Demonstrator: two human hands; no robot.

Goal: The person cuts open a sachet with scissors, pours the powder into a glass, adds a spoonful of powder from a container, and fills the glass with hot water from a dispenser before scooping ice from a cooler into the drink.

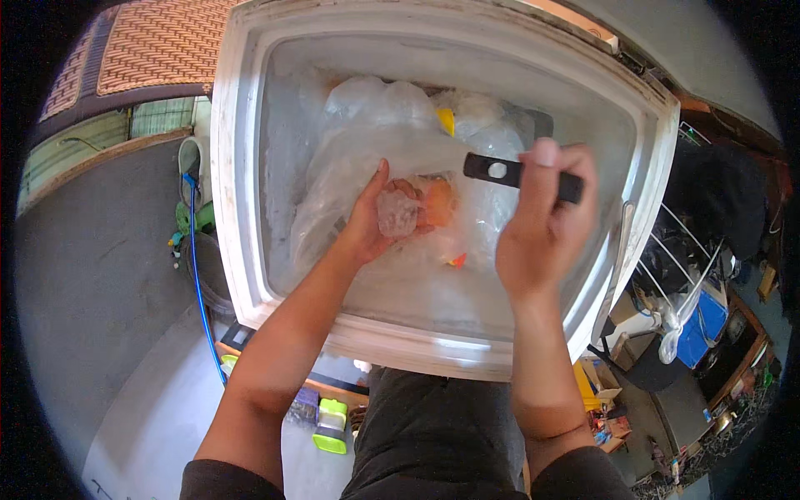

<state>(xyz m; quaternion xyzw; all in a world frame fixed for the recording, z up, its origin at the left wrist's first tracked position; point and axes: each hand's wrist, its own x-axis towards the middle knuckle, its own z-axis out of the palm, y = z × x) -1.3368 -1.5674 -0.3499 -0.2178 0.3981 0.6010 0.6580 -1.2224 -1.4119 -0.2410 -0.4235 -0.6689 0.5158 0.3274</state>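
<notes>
A white chest freezer (412, 369) stands before me with its inside in view. Down in it, my left hand (375, 219) cups a clear, ice-like lump (397, 214), with an orange item (439, 203) close beside the fingers. My right hand (550, 212), slightly blurred, is raised above the right part of the freezer and grips a dark flat handle (494, 169) with a light round spot; whatever tool it belongs to I cannot tell. Clear plastic bags (381, 106) with frosty contents lie under and behind both hands. A yellow piece (445, 121) shows among the bags.
A blue hose (197, 281) hangs left of the freezer. A lime-green container (330, 426) is below the front rim. To the right are a blue box (703, 325), a knotted plastic bag (670, 337) and a wire rack. A woven-pattern surface (162, 47) is at upper left.
</notes>
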